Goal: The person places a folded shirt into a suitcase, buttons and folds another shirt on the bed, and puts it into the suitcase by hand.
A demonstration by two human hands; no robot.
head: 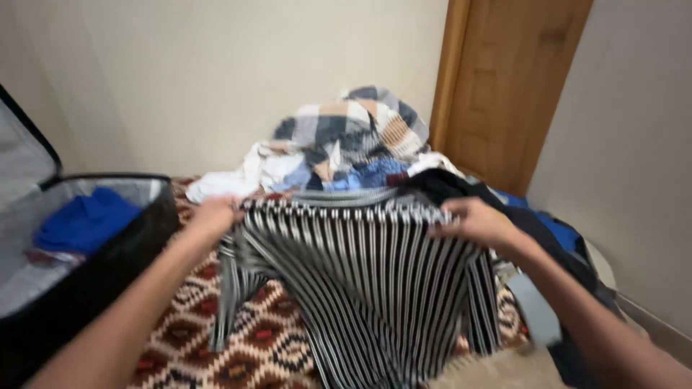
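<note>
A black-and-white striped garment [360, 281] hangs spread out in front of me. My left hand [214, 215] grips its upper left corner and my right hand [476, 220] grips its upper right corner. The cloth drapes down over a patterned red, brown and white bedspread [245, 346]. Motion blur softens the garment's stripes.
A heap of clothes [346, 144], with a checked shirt on top and white and blue pieces below, lies behind the garment. An open black suitcase [108, 245] with a blue garment [83, 220] inside stands at the left. Dark and blue clothes [555, 230] lie at right. A wooden door [512, 86] is behind.
</note>
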